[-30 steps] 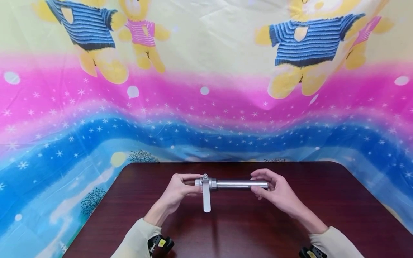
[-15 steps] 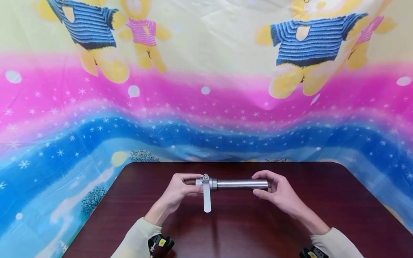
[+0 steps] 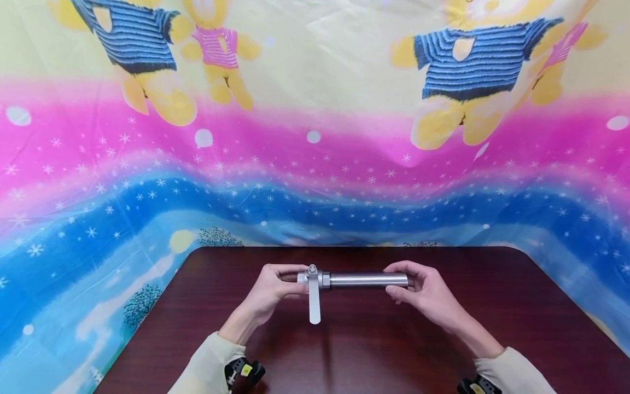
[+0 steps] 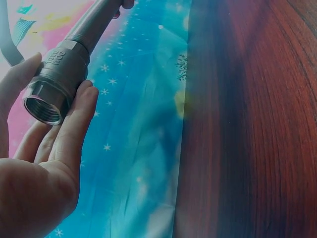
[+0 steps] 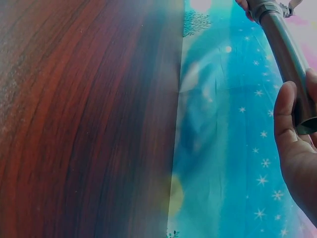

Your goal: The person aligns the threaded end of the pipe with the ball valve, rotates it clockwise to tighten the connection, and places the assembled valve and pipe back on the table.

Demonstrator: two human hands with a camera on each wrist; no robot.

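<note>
Both hands hold a metal assembly level above the table. At its left end is a steel ball valve (image 4: 62,69) with hexagonal ends, its flat lever handle (image 3: 314,303) pointing toward me. My left hand (image 3: 261,295) grips the valve between thumb and fingers; the threaded open mouth shows in the left wrist view. A straight steel pipe (image 3: 361,280) extends from the valve's right end, with a bit of thread visible at the joint. My right hand (image 3: 425,290) pinches the pipe's free end, thumb on the near side and fingers on the far side. That end is hollow in the right wrist view.
Beneath the hands lies a dark reddish wooden table (image 3: 374,350) with rounded far corners. A printed curtain (image 3: 315,164) with bears and snowflakes hangs right behind and along both sides of it. Each wrist carries a black camera mount (image 3: 244,372).
The right thumb has shifted off the pipe's face to its lower edge, then slightly back up against it. The left hand and valve have stayed almost still.
</note>
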